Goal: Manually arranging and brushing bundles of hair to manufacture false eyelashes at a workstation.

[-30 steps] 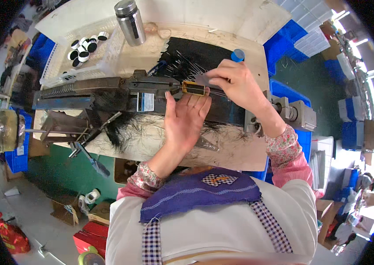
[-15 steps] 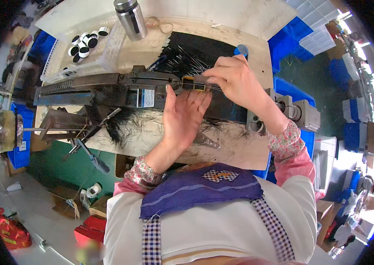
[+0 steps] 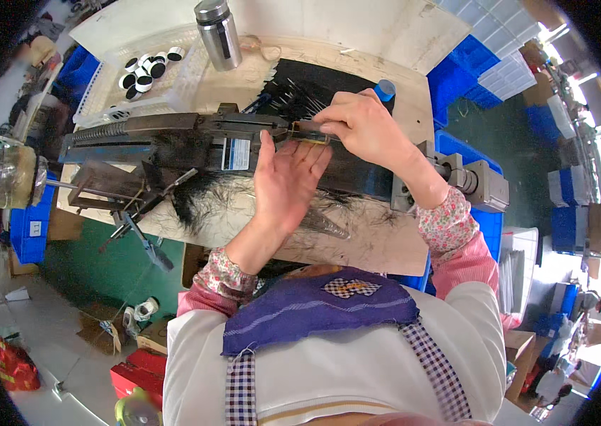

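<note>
Left hand (image 3: pixel 285 181) and right hand (image 3: pixel 369 129) meet over a bristle-strewn wooden bench (image 3: pixel 378 245) above a green floor (image 3: pixel 95 261). The left lies open, palm up, fingertips at a yellow-edged frame (image 3: pixel 310 140) on the dark machine (image 3: pixel 166 124); the right curls over its end, grip unclear. White-and-black caps (image 3: pixel 144 84) sit in a plastic basket (image 3: pixel 127 108).

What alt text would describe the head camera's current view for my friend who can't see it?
A person's left hand, open and palm up, and right hand, its grip unclear, are at a small yellow-edged frame on a long dark machine. Behind it, a steel flask and a white crate of black-and-white round pieces stand on the bench.
</note>
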A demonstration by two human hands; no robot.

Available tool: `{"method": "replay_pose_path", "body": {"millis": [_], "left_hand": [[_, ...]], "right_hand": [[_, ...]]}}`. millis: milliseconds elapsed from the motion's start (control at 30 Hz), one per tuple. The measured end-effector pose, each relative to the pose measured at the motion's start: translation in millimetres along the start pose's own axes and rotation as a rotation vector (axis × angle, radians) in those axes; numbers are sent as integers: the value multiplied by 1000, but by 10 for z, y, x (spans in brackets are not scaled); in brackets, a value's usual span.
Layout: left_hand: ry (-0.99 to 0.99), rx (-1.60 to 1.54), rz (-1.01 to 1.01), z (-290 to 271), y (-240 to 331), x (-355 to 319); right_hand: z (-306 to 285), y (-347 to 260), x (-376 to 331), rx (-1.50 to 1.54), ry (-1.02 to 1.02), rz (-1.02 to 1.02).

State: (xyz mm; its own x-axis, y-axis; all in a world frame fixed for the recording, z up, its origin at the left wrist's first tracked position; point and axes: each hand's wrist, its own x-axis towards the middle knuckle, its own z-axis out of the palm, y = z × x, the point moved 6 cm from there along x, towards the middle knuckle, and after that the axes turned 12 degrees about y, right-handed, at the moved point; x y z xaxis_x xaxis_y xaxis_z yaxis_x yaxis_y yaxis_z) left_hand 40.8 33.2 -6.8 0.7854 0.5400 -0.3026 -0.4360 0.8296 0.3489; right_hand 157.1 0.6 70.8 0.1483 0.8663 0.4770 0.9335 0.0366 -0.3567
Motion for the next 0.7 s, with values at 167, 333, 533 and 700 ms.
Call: {"method": "replay_pose_path", "body": {"millis": [167,333,533,700], "left_hand": [[-5,-21,-3,12,-13,4],[1,8,-19,42,-22,11],[69,-12,9,-90,20,32],[76,20,-14,6,71,18]], "right_hand": [[4,29,-10,-22,11,-10],[-1,54,-47,-18,42,-44],[-207,-258,-135,-204,64,172],[65,-392,-167,-328,-76,9]]}}
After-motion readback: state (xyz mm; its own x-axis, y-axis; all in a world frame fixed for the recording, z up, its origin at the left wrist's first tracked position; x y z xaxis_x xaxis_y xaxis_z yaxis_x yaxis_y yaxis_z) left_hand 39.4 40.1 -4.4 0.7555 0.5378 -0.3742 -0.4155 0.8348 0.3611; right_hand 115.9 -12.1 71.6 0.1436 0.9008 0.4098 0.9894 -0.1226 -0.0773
